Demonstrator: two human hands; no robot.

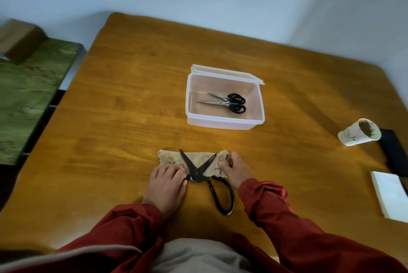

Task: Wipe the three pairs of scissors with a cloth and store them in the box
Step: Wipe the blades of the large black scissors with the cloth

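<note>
Pinning the big black scissors (199, 170) down near the front edge of the tabletop (123, 104), I have their blades spread in a V across the folded cloth (198, 159), so each blade lies on fabric with its face exposed for wiping. My left hand (166, 184) rests palm down with the fingers curled over the near handle, right beside the pivot; it seems to press the scissors flat so they cannot slide, though whether the fingers close round the loop I cannot tell. The other handle loop sticks out toward me, bare on the wood. My right hand (234, 171) pinches the right end of the cloth, thumb and fingers closed on a bunched fold, probably to pull it over the right blade.

Farther back, about the middle of the tabletop, the clear plastic box (192, 104) stands open, its lid hinged back on the far side. Two smaller pairs of scissors (225, 102) with black handles lie in it side by side, handles toward the right wall, tips to the left. I judge this third pair is the last to clean. At the right edge a white cup (351, 134) leans, its inside coated with something dark.
</note>
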